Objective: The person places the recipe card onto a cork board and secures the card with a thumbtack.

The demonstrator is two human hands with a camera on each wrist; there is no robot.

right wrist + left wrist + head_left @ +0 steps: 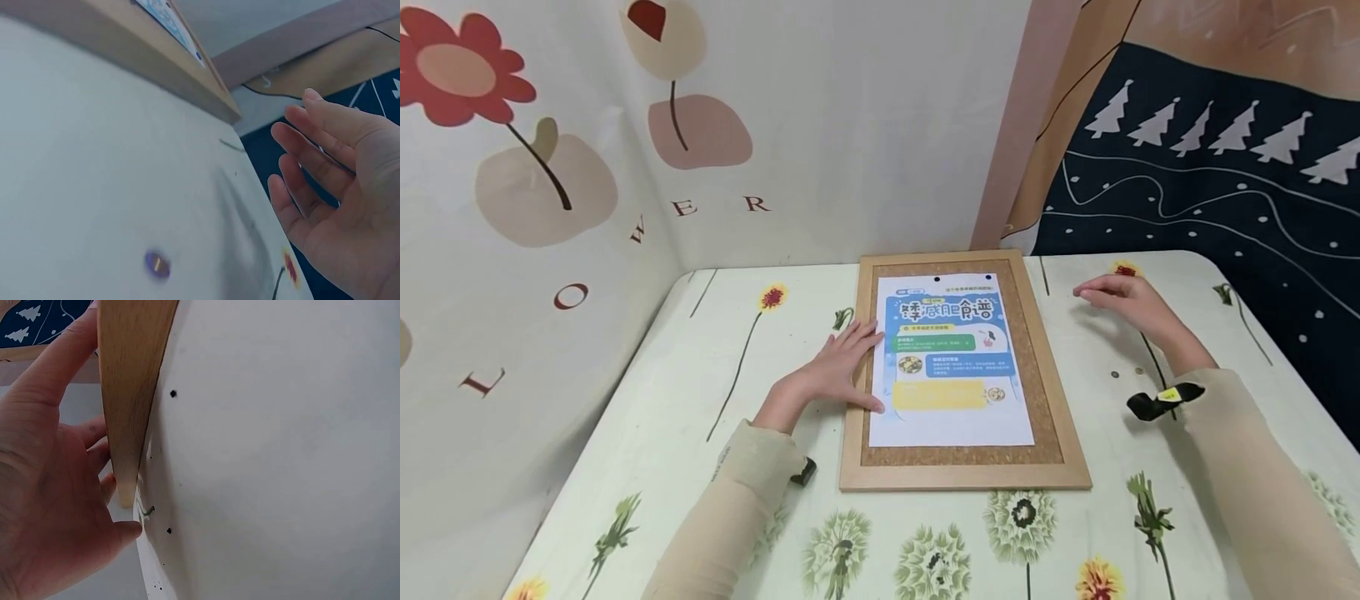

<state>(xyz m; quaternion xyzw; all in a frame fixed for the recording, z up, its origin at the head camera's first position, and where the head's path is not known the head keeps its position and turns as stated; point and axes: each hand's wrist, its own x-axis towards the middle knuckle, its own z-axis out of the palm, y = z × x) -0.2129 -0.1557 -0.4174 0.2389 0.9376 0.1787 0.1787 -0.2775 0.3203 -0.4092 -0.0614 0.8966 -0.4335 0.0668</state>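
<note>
A cork board [1051, 417] in a light wooden frame [130, 381] lies on the table. On it is a printed paper sheet [951, 429], with small dark pins [937, 279] at its top edge. My left hand [831, 367] rests on the board's left side, fingers spread, fingertips and thumb at the sheet's left edge. Right of the board, my right hand [1131, 304] hovers over the table with loosely bent fingers and nothing between them. Below it lie two small round tacks [1115, 374]; one tack [157, 264] appears blurred in the right wrist view.
A pale cloth with printed flowers covers the table [760, 492]. Behind it hangs a white curtain [850, 125] with flower prints and letters. A dark blue cloth [1187, 192] with white trees hangs at the right, beyond the table's edge.
</note>
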